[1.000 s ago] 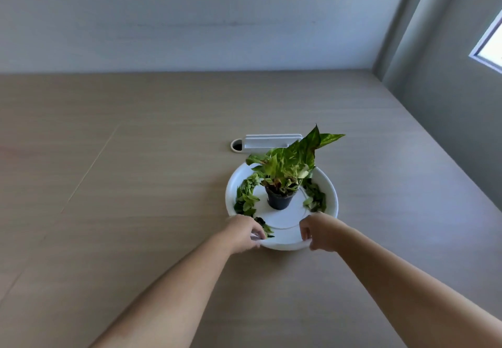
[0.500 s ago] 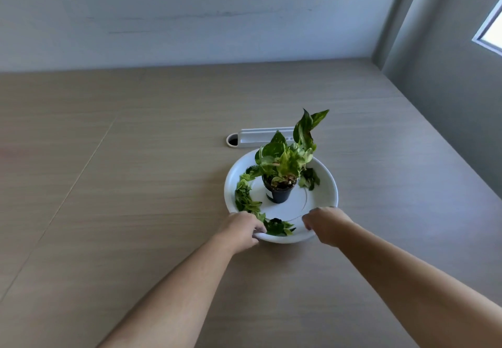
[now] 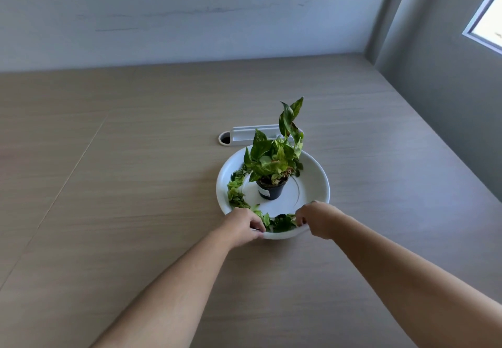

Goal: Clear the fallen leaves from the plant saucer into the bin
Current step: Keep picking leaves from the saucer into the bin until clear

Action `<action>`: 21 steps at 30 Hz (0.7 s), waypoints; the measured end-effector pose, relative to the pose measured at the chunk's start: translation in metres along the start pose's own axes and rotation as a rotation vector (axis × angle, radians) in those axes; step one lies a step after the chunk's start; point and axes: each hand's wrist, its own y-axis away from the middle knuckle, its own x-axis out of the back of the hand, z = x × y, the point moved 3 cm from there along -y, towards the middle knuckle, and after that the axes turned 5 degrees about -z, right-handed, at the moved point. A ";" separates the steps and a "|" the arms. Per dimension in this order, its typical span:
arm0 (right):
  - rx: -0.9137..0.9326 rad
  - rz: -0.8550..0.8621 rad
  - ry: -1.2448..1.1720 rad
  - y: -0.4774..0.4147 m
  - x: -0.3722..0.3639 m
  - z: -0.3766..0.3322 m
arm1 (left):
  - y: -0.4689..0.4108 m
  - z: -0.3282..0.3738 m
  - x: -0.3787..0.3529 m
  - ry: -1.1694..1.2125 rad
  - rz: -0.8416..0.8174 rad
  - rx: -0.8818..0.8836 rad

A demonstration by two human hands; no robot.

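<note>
Fallen leaves (image 3: 245, 206) lie in an arc along the left and near rim of the white saucer (image 3: 316, 182), which stands with its potted plant (image 3: 273, 167) near the middle of the bench (image 3: 108, 212). Your left hand (image 3: 244, 226) and right hand (image 3: 316, 218) each grip the near rim of the saucer. I judge that nothing is cleared yet, and no bin is visible.

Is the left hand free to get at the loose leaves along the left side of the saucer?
Probably yes: the left hand grips the saucer rim beside the leaves, and nothing lies between them.
</note>
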 end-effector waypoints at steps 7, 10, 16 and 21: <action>0.005 0.176 -0.265 -0.021 0.004 -0.016 | -0.018 0.004 0.014 -0.228 0.019 0.051; -0.047 0.139 -0.172 -0.034 -0.009 -0.020 | -0.027 0.008 0.004 -0.280 0.001 0.052; -0.055 0.166 -0.214 -0.047 -0.018 -0.021 | -0.037 0.009 -0.007 -0.293 0.093 -0.011; -0.063 0.199 -0.333 -0.043 -0.014 -0.016 | -0.033 0.005 -0.003 -0.143 0.155 -0.013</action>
